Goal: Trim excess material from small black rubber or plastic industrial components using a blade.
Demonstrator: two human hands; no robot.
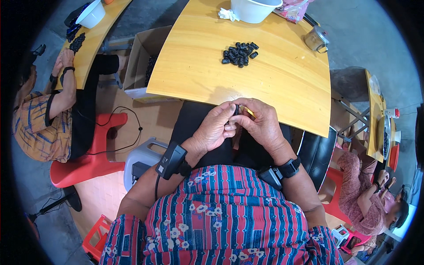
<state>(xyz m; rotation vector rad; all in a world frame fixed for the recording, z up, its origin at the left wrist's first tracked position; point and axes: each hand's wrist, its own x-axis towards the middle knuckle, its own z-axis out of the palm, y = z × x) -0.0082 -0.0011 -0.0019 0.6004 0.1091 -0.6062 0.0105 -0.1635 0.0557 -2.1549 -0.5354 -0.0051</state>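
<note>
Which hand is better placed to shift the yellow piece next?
Probably the right hand: the slim yellow piece shows among its bent fingers, while the left hand seems busy, its thumb against a small dark piece.

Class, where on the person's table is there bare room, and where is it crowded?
The table has bare wood left of the black pieces, between them and the left hand and right hand, and right of them, this side of the handled jar. The far end is crowded with the white bowl, crumpled tissue and pink bag.
</note>
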